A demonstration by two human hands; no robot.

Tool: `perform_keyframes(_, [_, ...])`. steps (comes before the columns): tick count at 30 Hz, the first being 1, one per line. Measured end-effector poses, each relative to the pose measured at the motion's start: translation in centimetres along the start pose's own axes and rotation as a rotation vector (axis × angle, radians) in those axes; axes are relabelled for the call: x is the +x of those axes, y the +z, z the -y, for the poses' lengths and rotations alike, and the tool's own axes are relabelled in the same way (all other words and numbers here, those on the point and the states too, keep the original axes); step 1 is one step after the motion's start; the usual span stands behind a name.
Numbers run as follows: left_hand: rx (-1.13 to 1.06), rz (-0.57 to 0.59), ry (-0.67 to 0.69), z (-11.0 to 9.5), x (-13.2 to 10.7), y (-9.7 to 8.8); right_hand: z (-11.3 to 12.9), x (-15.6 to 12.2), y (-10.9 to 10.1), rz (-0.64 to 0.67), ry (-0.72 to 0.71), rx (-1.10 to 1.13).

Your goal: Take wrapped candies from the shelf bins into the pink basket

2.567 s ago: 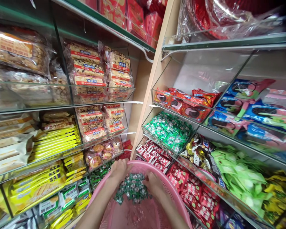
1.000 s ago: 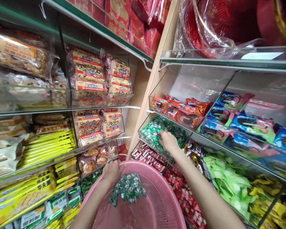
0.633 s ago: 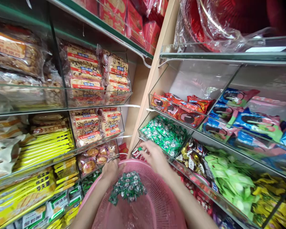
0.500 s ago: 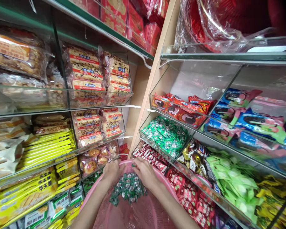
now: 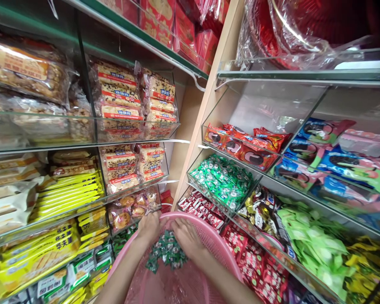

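Observation:
A pink plastic basket with a perforated wall stands low in front of me, in the middle of the head view. My left hand is closed over its far left rim. Inside lies a pile of green-wrapped candies, gathered toward the far side. Over the right part of this pile is my right hand, palm down, its fingers loosely apart and pointing away from me. No candy shows between those fingers, though their undersides are hidden.
Glass-fronted shelves run along both sides. A bin of green-wrapped candies is just beyond the basket, above red wrapped bars. Yellow wafer packs fill the lower left. A wooden post marks the corner.
My right hand has dropped slightly and shifted left, from near the basket's far rim to over the candies. The left hand keeps its hold. The view has shifted a little.

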State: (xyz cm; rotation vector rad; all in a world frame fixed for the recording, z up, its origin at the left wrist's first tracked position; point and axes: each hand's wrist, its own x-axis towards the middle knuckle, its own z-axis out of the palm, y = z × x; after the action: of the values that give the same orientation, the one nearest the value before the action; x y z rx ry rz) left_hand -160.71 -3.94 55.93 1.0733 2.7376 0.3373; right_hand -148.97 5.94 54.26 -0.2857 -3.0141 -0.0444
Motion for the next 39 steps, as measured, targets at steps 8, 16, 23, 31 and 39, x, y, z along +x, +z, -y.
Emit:
perform_keyframes(8, [0.015,-0.033,0.025,-0.4,0.1,0.0,-0.4,-0.5,-7.0,-0.120,-0.021,0.151])
perform_keyframes(16, [0.017,-0.015,0.018,-0.7,0.1,-0.4,-8.1,1.3,-16.5,-0.260,0.285,-0.101])
perform_keyframes(23, [-0.005,-0.025,0.017,-0.6,-0.1,-0.5,-10.5,3.3,-15.8,-0.181,0.348,-0.165])
perform_keyframes(31, [0.004,-0.012,-0.024,0.1,-0.5,-0.8,-11.3,4.0,-15.5,-0.133,0.382,-0.151])
perform_keyframes(39, [0.003,-0.018,-0.002,0.1,-0.3,-0.8,-10.4,3.2,-16.8,-0.232,0.377,-0.140])
